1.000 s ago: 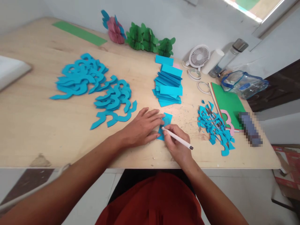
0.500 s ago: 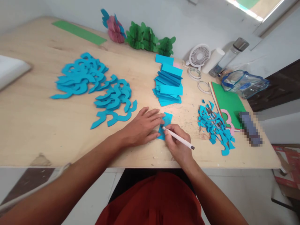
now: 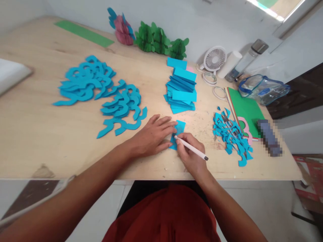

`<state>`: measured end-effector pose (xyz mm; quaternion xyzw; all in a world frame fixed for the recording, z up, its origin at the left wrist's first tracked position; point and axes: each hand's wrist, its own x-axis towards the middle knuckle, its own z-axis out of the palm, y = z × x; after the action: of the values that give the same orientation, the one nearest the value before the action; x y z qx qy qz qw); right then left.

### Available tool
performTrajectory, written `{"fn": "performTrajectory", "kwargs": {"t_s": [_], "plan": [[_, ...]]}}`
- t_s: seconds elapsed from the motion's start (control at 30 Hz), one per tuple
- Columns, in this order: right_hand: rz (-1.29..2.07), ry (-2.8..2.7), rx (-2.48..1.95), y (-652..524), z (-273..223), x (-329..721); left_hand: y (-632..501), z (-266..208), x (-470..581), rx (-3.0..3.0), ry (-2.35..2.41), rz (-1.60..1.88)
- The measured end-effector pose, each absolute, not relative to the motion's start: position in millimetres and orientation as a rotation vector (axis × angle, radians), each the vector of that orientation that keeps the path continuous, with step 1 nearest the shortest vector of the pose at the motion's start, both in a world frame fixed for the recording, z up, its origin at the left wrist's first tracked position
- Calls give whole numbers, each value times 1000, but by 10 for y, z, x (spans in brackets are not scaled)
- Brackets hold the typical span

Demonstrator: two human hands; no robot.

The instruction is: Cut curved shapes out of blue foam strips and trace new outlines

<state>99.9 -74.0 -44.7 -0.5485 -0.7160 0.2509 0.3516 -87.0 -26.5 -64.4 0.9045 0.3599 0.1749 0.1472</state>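
Observation:
A small blue paper rectangle [image 3: 180,127] lies on the table before me, partly covered by both hands. My left hand [image 3: 157,135] rests flat with its fingers out, their tips on the paper's left side. In my right hand [image 3: 192,151] is a white pen [image 3: 193,148] with a dark end, its tip down at the paper. Just beyond sits a pile of blue paper rectangles [image 3: 184,96]. To the left are heaps of wavy blue cut-outs [image 3: 87,79] and, nearer, more blue cut-outs [image 3: 123,104].
Blue paper scraps [image 3: 230,131] surround scissors on the right, by green sheets [image 3: 248,111] and a pink paper shape [image 3: 246,127]. Along the back stand green paper figures [image 3: 153,38], a fan [image 3: 215,58] and a bottle [image 3: 247,60]. The table's front edge [image 3: 101,179] is close to me.
Almost nothing differs. The whole view has shifted very slightly; my hands, the pen and the paper keep the same arrangement.

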Motion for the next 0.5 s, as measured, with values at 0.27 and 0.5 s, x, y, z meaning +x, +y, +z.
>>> {"fn": "performTrajectory", "kwargs": {"t_s": [0.27,0.5], "plan": [[592,-1872,-1409,-759,-419,1018,-261,-654,-868,2605,1033,507],[587,-1864,-1429,-786,-391,1046,-262,-641,-864,2599,1038,504]]}}
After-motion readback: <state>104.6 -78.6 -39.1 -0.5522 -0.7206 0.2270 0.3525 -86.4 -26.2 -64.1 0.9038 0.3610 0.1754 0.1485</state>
